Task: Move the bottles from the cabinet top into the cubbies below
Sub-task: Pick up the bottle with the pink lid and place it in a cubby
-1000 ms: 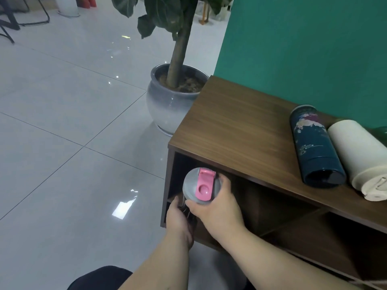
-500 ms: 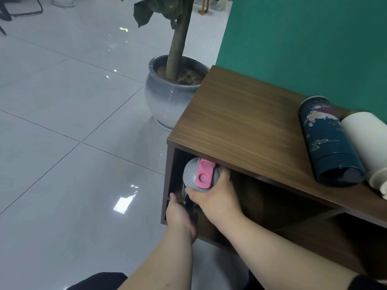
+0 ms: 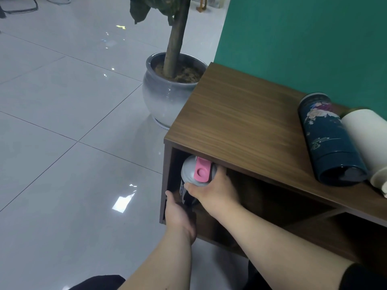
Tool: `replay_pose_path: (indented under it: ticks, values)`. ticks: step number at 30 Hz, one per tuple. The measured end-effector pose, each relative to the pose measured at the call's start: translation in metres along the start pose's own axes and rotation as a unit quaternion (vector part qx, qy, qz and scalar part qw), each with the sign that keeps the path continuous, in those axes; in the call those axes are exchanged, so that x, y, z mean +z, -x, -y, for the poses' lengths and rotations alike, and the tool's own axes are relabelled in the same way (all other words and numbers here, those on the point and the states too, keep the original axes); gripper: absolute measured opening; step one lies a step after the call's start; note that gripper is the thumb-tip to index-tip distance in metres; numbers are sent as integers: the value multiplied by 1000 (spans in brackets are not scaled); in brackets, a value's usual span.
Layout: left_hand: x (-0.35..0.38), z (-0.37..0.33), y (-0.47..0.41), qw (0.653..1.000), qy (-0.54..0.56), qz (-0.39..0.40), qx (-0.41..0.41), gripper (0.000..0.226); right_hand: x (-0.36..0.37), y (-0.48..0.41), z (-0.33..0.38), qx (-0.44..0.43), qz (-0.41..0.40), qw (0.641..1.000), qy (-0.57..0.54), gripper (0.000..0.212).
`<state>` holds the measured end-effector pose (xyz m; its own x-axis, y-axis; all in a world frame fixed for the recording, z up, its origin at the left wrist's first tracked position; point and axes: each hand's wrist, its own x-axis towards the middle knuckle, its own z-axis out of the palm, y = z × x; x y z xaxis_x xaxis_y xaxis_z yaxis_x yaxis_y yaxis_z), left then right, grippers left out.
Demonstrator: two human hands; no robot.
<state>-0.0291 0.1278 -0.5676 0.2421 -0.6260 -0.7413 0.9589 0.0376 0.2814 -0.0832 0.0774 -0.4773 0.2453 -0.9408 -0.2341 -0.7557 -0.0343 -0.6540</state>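
Observation:
A bottle with a grey lid and pink flip cap [image 3: 198,172] stands upright in the mouth of the leftmost cubby of the wooden cabinet [image 3: 236,122], its top partly under the cabinet's front edge. My right hand [image 3: 211,192] grips it just below the lid. My left hand [image 3: 179,214] holds its lower body, which is mostly hidden. On the cabinet top a dark blue patterned bottle [image 3: 328,141] lies on its side, with a cream bottle [image 3: 370,143] lying against it on the right.
A large grey ceramic pot [image 3: 167,95] with a tree stands on the tiled floor at the cabinet's left end. A green wall [image 3: 303,38] runs behind the cabinet. A wooden divider [image 3: 314,218] separates the cubbies.
Both hands have carried the pink-capped bottle further into the leftmost cubby; its lid now sits partly under the cabinet's top edge.

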Motion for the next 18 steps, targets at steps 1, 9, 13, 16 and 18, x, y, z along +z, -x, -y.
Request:
replay_pose_path:
  ticks: [1, 9, 13, 16, 18]
  values:
    - [0, -1, 1, 1000, -5, -1, 2, 83, 0, 0, 0, 3, 1, 1000, 4, 102]
    - [-5, 14, 20, 978, -195, -68, -15, 61, -20, 30, -25, -9, 55, 997, -45, 118]
    - [6, 26, 55, 972, -219, 11, -88, 62, -59, 83, -56, -77, 98, 992, -21, 62]
    - [22, 33, 71, 974, -195, 51, -99, 72, -110, 118, -53, -199, -3, 980, -19, 30]
    - [32, 34, 85, 972, -211, 65, -84, 68, -149, 131, -41, -268, -124, 955, 18, 24]
